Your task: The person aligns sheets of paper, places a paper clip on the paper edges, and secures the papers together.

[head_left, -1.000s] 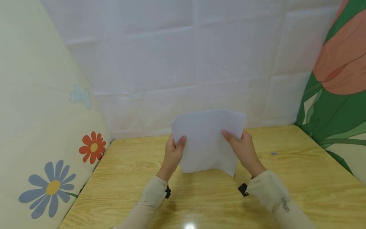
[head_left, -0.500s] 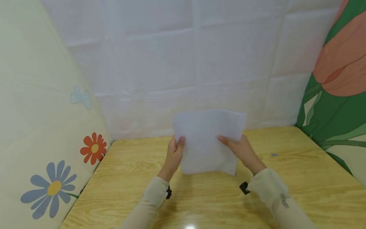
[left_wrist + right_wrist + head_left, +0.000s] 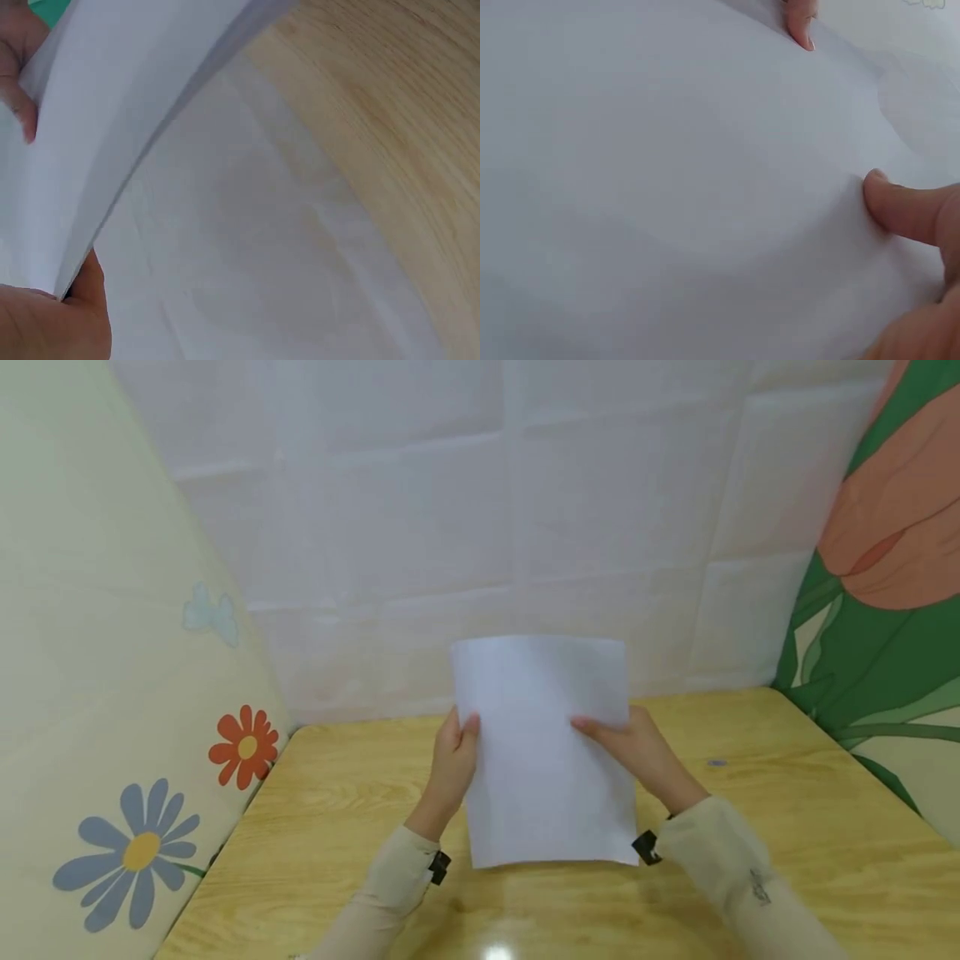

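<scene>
White paper [image 3: 540,777], blank on the side facing me, is held up over the table between both hands. My left hand [image 3: 452,758] grips its left edge, thumb in front and fingers behind. On the other side my right hand [image 3: 647,752] pinches the paper, its thumb laid well in on the front face. In the left wrist view the paper [image 3: 127,97] bends in a curve, and its edge looks like a stack of sheets. The right wrist view is mostly filled by the paper [image 3: 675,165], with the right thumb pressing on it. The fingers behind the sheets are hidden.
A wood-grain table [image 3: 322,827] lies below the hands. A small bluish piece [image 3: 717,763] rests on it at the right. White cloth [image 3: 390,527] hangs behind, and flower-printed panels [image 3: 247,747] stand at the left and right sides.
The paper's lower edge has swung down and toward me, so more of its front face shows. It looks flatter than before. Both hands keep their hold, and the right thumb has slid slightly inward.
</scene>
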`<state>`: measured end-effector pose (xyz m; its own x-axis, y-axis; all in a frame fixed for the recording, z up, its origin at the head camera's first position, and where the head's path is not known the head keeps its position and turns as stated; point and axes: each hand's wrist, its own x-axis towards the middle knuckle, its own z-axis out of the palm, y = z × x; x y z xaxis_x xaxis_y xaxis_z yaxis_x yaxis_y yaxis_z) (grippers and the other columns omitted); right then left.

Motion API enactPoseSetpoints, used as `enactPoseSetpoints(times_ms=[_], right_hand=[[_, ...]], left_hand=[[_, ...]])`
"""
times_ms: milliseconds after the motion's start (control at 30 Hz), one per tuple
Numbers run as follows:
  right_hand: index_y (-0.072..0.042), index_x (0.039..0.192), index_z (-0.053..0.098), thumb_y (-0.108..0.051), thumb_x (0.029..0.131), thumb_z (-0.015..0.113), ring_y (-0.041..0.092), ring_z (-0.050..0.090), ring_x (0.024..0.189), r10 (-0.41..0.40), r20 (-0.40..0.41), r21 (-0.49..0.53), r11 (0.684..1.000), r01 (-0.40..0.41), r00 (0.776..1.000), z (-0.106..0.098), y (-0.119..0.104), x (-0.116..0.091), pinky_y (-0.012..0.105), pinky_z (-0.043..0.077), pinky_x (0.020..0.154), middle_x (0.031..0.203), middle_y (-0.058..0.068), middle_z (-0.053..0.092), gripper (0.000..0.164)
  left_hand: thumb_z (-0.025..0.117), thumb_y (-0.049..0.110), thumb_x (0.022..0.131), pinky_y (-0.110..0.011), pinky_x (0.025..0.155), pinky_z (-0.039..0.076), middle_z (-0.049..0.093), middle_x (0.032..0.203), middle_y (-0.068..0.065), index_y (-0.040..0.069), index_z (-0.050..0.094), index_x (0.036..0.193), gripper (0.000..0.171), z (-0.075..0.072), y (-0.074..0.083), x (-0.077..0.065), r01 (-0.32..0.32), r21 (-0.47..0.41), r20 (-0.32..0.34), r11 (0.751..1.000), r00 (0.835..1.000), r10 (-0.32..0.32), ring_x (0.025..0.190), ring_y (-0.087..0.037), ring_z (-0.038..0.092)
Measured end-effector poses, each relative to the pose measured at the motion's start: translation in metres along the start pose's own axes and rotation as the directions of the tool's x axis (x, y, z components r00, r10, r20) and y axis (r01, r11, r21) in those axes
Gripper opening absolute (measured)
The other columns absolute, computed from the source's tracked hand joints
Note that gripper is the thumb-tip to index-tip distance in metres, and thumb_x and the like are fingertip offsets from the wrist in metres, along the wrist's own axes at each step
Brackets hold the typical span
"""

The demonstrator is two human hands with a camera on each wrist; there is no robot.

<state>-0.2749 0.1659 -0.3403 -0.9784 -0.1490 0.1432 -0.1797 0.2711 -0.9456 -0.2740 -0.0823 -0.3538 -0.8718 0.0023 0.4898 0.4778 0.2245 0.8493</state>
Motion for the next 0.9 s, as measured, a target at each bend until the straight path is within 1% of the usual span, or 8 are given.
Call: enactPoseSetpoints(times_ms=[100,200,300,367,467,600,667,900], right_hand=[[0.008,0.122,0.05,-0.039,0.088,0.07,0.023,0.067,0.078,0.088,0.032,0.046,0.995,-0.089,0.996,0.001,0.007,0.004,0.039,0.056,0.066,0.097,0.018,0.067,0.061],[0.01,0.119,0.051,-0.034,0.087,0.072,0.021,0.067,0.072,0.154,0.074,0.087,0.983,-0.16,0.985,0.004,0.019,0.006,0.038,0.056,0.064,0.087,0.012,0.069,0.059],[0.011,0.116,0.052,-0.03,0.087,0.072,0.021,0.066,0.069,0.179,0.109,0.125,0.973,-0.192,0.978,0.008,0.031,0.005,0.039,0.056,0.063,0.082,0.01,0.069,0.054],[0.012,0.114,0.053,-0.028,0.087,0.072,0.021,0.066,0.068,0.183,0.125,0.138,0.97,-0.199,0.975,0.011,0.037,0.004,0.039,0.056,0.063,0.081,0.009,0.069,0.052],[0.012,0.112,0.054,-0.028,0.086,0.073,0.022,0.067,0.068,0.193,0.135,0.136,0.968,-0.211,0.972,0.013,0.044,0.002,0.04,0.056,0.062,0.081,0.009,0.069,0.051],[0.01,0.108,0.056,-0.032,0.085,0.074,0.023,0.067,0.069,0.215,0.153,0.09,0.969,-0.23,0.965,0.014,0.049,-0.001,0.039,0.056,0.062,0.081,0.01,0.069,0.051],[0.009,0.108,0.057,-0.033,0.084,0.075,0.023,0.067,0.069,0.224,0.165,0.077,0.968,-0.239,0.961,0.014,0.051,-0.003,0.039,0.056,0.063,0.081,0.011,0.069,0.052],[0.012,0.119,0.052,-0.033,0.084,0.076,0.021,0.065,0.078,0.228,0.195,0.022,0.971,-0.237,0.954,0.012,0.063,-0.005,0.037,0.054,0.07,0.093,0.013,0.069,0.062]], left_hand=[[0.042,0.011,0.103,-0.048,0.095,0.044,0.058,0.122,-0.024,-0.008,0.048,0.132,0.035,0.001,-0.003,0.0,0.169,0.019,0.019,0.985,0.985,-0.17,0.11,-0.032,0.055],[0.042,0.013,0.103,-0.05,0.1,0.04,0.054,0.131,-0.022,-0.004,0.045,0.138,0.039,0.002,-0.01,-0.002,0.333,0.031,0.046,0.942,0.941,-0.335,0.118,-0.033,0.051],[0.043,0.014,0.103,-0.051,0.103,0.037,0.051,0.136,-0.021,-0.002,0.043,0.14,0.041,0.001,-0.019,-0.006,0.435,0.023,0.091,0.9,0.896,-0.435,0.123,-0.033,0.048],[0.046,0.014,0.102,-0.049,0.1,0.04,0.055,0.13,-0.021,-0.003,0.048,0.136,0.038,-0.002,-0.026,-0.008,0.463,0.023,0.099,0.886,0.881,-0.463,0.118,-0.032,0.051],[0.052,0.014,0.1,-0.039,0.087,0.048,0.065,0.104,-0.012,-0.004,0.059,0.121,0.028,-0.008,-0.035,-0.008,0.468,0.013,0.084,0.884,0.88,-0.467,0.095,-0.022,0.059],[0.057,0.016,0.098,-0.027,0.064,0.044,0.044,0.063,0.004,-0.001,0.056,0.083,0.022,-0.019,-0.039,-0.006,0.442,0.013,0.051,0.897,0.896,-0.442,0.063,-0.01,0.044],[0.059,0.017,0.097,-0.026,0.061,0.044,0.039,0.059,0.004,0.0,0.054,0.077,0.027,-0.023,-0.04,-0.006,0.433,0.028,0.049,0.901,0.9,-0.434,0.058,-0.01,0.042],[0.064,0.012,0.093,-0.038,0.072,0.056,0.059,0.069,-0.001,-0.007,0.068,0.086,0.021,-0.027,-0.046,-0.011,0.434,0.076,0.087,0.898,0.894,-0.439,0.064,-0.013,0.06]])
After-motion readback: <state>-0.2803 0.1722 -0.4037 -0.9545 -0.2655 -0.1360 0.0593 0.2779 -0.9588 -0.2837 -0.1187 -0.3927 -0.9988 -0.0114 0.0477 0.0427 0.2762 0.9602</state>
